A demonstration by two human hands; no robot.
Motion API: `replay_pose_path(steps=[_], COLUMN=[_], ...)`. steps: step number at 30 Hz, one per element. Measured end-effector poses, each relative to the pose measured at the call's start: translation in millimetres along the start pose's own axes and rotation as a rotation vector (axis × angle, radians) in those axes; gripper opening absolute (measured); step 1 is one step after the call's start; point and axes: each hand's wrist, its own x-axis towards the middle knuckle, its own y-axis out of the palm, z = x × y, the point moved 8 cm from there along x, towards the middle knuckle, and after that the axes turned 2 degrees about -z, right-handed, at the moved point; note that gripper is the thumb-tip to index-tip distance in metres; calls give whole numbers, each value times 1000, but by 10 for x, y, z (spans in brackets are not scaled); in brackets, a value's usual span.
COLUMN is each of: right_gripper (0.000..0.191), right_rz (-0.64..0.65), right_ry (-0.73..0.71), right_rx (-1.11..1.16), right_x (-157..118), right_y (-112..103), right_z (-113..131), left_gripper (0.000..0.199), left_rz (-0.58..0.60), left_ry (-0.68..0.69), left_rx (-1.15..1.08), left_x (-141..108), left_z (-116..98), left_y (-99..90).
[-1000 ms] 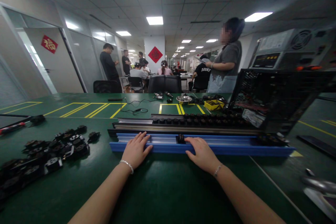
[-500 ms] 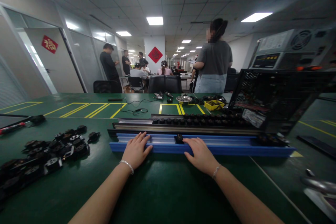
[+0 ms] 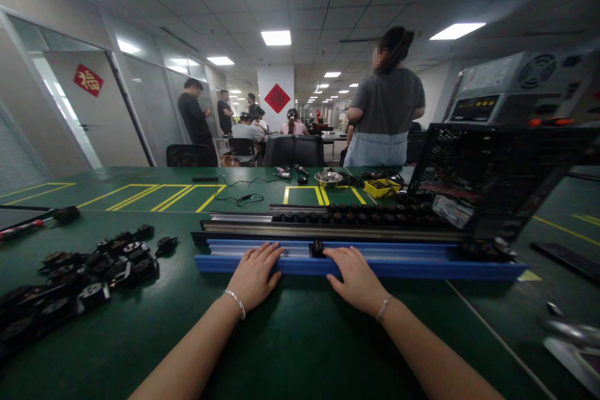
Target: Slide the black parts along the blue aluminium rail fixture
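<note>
A long blue rail (image 3: 412, 269) lies across the green table in front of me. One small black part (image 3: 317, 248) sits in its channel near the middle, and several black parts (image 3: 487, 249) stand at its right end. My left hand (image 3: 255, 272) rests on the rail left of the small part, fingers spread, holding nothing. My right hand (image 3: 354, 272) is on the rail just right of that part, its fingertips touching or very near it, fingers apart.
Behind the blue rail lie dark rails (image 3: 244, 225) with a row of black parts. Loose black parts (image 3: 98, 265) are heaped at left. At right stands an open computer case (image 3: 492, 169). A yellow tray (image 3: 382, 187) and a metal bowl (image 3: 328, 178) sit farther back.
My left hand has moved right along the rail, closer to the small black part. That part and my right fingertips have shifted slightly left. A standing person in the background has turned a little.
</note>
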Motion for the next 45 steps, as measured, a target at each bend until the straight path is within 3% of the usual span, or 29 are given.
replay_pose_path(steps=[20, 45], right_gripper=[46, 43], right_rz=[20, 46], right_ry=[-24, -27], right_rx=[-7, 16], right_x=[31, 59], right_y=[45, 76], right_z=[85, 199], left_gripper=[69, 72], left_rz=[85, 85], left_ry=[-11, 21], left_rx=[80, 87], left_x=[4, -4], left_z=[-119, -140], left_y=[27, 27])
